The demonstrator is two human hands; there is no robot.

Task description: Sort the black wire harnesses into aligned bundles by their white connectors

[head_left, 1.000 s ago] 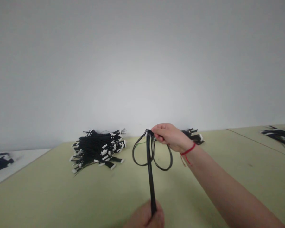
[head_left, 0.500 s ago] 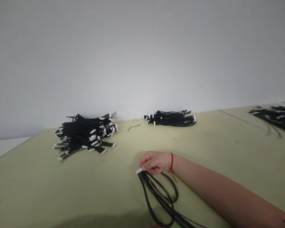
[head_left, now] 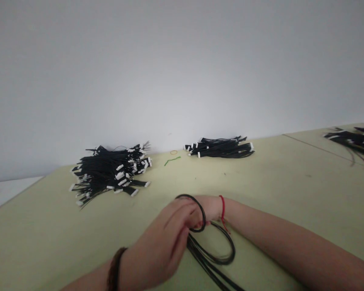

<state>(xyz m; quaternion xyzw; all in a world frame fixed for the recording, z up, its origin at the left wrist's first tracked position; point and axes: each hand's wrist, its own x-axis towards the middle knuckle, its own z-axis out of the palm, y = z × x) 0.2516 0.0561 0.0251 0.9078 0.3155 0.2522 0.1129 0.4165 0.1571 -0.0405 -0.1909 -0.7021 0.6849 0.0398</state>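
black wire harness lies on the pale green table just in front of the person, one end gathered at the hands, loops and tails resting on the tabletop. right hand, partly hidden, looks closed on the gathered end, apparently what keeps the strands together. left hand, fingers half curled, lies against it beside an upper wire loop; whether it grips cannot be told. beyond: large connector-ended wire pile, smaller bundle, green tie, rubber band.
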